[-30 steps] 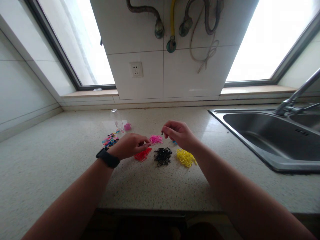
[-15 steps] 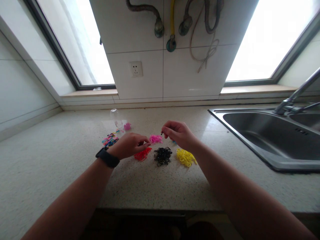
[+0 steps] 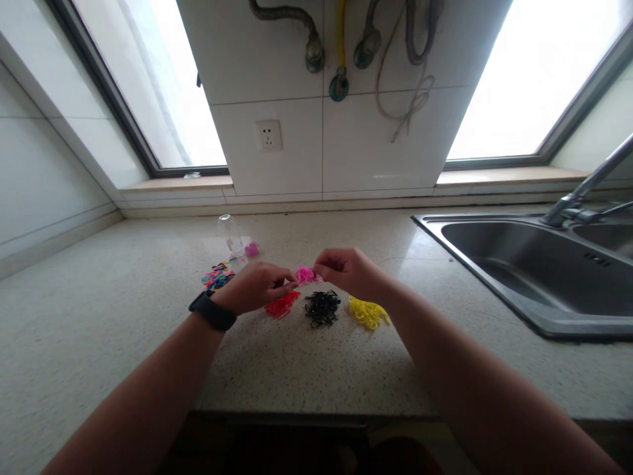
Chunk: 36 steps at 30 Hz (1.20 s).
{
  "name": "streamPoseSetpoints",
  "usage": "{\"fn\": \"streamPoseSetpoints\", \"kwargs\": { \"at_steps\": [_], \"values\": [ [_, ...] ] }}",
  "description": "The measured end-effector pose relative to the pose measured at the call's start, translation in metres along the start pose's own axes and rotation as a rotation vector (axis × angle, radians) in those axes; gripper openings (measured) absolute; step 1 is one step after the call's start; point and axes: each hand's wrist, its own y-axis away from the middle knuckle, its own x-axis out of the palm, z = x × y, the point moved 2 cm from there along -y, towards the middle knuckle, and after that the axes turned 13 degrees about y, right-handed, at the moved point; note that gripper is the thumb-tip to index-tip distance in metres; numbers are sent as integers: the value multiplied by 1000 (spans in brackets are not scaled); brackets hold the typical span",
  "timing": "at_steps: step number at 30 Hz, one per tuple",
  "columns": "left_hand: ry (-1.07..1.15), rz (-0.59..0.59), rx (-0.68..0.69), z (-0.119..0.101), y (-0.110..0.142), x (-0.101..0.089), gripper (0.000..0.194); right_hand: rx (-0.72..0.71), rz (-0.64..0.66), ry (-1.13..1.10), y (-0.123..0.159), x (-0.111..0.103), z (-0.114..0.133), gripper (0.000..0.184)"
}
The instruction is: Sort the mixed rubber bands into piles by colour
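My right hand (image 3: 347,270) is closed in a pinch at the right edge of the pink rubber band pile (image 3: 304,274). A small black rubber band (image 3: 315,274) shows at its fingertips. Over the red rubber bands (image 3: 281,305) my left hand (image 3: 260,287) is held with thumb and forefinger close together; anything between them is too small to make out. Nearer me lie a pile of black rubber bands (image 3: 322,309) and, to its right, yellow ones (image 3: 368,312). A mixed-colour heap (image 3: 217,277) is partly hidden behind my left hand.
A clear bottle (image 3: 229,235) and a small pink cap (image 3: 252,249) stand behind the mixed heap. The steel sink (image 3: 494,290) with its tap (image 3: 568,204) takes up the right side of the speckled counter (image 3: 297,376). A tiled wall with a socket (image 3: 269,136) rises behind.
My right hand has moved slightly left and down, bringing the black rubber band to the pink pile. My left hand stays in place.
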Motion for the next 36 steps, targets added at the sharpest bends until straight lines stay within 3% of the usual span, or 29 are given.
{"fn": "streamPoseSetpoints", "kwargs": {
  "at_steps": [6,13,30,36],
  "values": [
    [-11,-1,-3,2,0,0,33,-114,221,507,3,1,1,24],
    [-12,7,2,3,0,1,33,-129,331,686,3,4,-1,23],
    [14,-7,-14,4,1,0,30,-113,332,732,4,2,-8,27],
    [28,-45,-32,7,4,-4,29,1,164,690,2,-19,-31,25]
  ]
}}
